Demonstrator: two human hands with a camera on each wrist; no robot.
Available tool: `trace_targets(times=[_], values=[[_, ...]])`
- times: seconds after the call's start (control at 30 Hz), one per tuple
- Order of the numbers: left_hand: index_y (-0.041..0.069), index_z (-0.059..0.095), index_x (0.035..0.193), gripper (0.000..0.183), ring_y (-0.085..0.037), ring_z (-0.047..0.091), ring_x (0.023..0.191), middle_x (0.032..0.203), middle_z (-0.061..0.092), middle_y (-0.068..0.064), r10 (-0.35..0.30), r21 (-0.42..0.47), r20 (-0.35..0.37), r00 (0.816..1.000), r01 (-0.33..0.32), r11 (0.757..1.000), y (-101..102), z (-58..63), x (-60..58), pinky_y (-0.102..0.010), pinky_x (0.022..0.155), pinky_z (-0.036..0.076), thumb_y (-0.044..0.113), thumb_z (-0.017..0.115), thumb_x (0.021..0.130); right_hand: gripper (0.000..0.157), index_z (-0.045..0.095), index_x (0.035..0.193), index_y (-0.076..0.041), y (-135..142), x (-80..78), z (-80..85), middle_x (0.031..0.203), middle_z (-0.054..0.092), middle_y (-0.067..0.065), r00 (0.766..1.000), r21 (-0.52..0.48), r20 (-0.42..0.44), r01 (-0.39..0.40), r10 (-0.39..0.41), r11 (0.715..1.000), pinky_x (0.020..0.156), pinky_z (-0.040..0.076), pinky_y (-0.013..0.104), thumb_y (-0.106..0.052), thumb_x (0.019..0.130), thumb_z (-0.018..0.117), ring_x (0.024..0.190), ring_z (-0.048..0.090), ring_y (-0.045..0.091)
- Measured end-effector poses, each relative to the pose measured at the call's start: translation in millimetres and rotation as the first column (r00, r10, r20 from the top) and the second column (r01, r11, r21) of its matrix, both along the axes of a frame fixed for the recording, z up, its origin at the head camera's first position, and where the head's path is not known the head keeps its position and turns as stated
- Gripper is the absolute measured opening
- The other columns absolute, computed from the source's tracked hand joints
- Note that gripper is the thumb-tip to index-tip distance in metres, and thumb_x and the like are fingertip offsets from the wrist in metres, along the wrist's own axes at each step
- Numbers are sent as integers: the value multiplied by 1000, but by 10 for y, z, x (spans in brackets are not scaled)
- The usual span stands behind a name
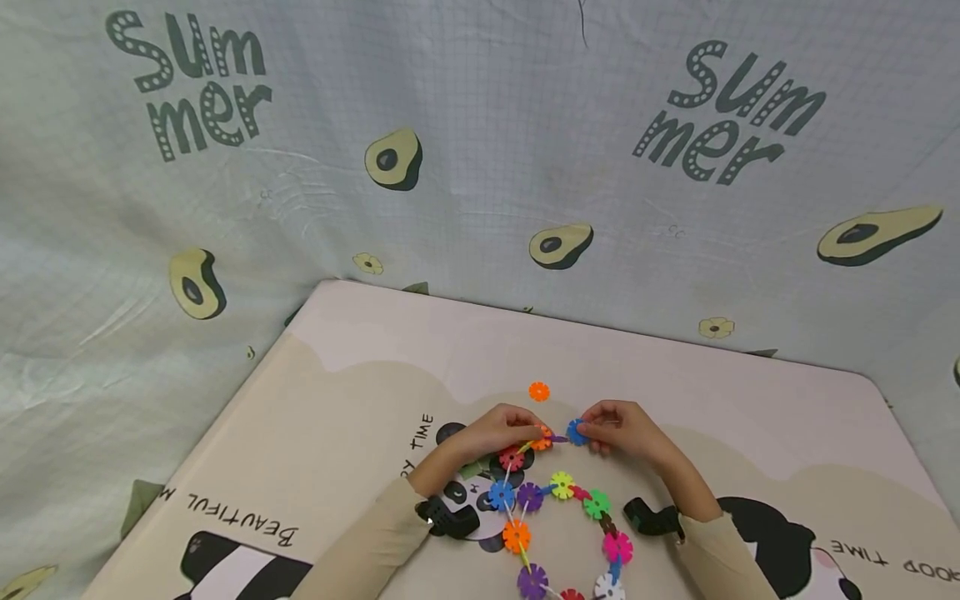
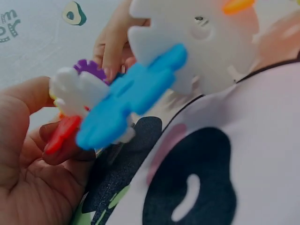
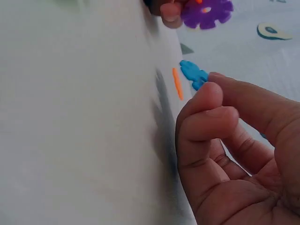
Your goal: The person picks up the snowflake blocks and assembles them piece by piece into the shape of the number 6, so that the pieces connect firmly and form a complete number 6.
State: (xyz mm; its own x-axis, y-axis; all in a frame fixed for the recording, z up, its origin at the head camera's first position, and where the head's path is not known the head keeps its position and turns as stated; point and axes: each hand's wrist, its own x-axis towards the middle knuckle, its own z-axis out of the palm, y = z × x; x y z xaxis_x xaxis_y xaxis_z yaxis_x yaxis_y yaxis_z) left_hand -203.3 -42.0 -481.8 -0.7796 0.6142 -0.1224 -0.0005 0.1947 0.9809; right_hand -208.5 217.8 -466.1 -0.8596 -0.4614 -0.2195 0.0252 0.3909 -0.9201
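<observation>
My left hand point(image 1: 506, 429) grips the upper end of a chain of notched plastic discs, at an orange disc point(image 1: 542, 437). A purple disc point(image 3: 208, 14) sticks out past those fingertips, toward the right hand. Between thumb and fingers my right hand point(image 1: 618, 427) pinches a single blue disc point(image 1: 576, 432), just right of the purple one; a small gap shows between the two. Below the left hand the chain runs on through a red disc point(image 1: 512, 457) and another blue disc point(image 1: 501, 496), seen large in the left wrist view.
Joined discs form a multicoloured ring on the panda-print table cover point(image 1: 360, 417), with a green disc point(image 1: 597, 503) and a pink disc point(image 1: 617, 547) on its right side. A loose orange disc point(image 1: 538, 391) lies beyond the hands. A printed curtain point(image 1: 465, 100) hangs behind the table.
</observation>
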Motion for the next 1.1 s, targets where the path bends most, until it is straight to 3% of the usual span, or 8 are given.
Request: trace_targets(times=[0.17,0.43,0.93,1.1], values=[[-4,71,105,26,-5,53,78,90,70,0,31,11,13,999,-31,999,11,-2,4,-20,74,45,18,59,97,29,61,99,9,45,89,-28,68,61,5,999,-67,39,7,-5,998,57,48,24,-20,95,64,57,53,10],[-3,71,106,26,-5,53,75,89,70,-3,64,11,11,998,-65,998,7,13,15,-20,70,45,18,60,97,25,60,99,11,57,137,-89,66,60,-1,996,-184,81,-18,33,983,52,43,20,-14,97,61,54,48,5],[-3,72,106,26,-5,56,76,95,72,-8,97,12,24,995,-98,995,22,-20,9,-20,71,47,19,61,97,16,64,97,2,35,187,-127,62,56,-3,996,-221,87,54,-35,974,50,38,18,-13,97,60,51,43,4],[-3,71,107,26,-5,55,75,93,72,-7,92,15,22,996,-92,996,11,-36,1,-21,70,46,18,60,97,21,62,99,9,6,184,-127,61,55,-4,996,-218,73,56,-41,974,49,37,18,-12,98,59,51,42,4]])
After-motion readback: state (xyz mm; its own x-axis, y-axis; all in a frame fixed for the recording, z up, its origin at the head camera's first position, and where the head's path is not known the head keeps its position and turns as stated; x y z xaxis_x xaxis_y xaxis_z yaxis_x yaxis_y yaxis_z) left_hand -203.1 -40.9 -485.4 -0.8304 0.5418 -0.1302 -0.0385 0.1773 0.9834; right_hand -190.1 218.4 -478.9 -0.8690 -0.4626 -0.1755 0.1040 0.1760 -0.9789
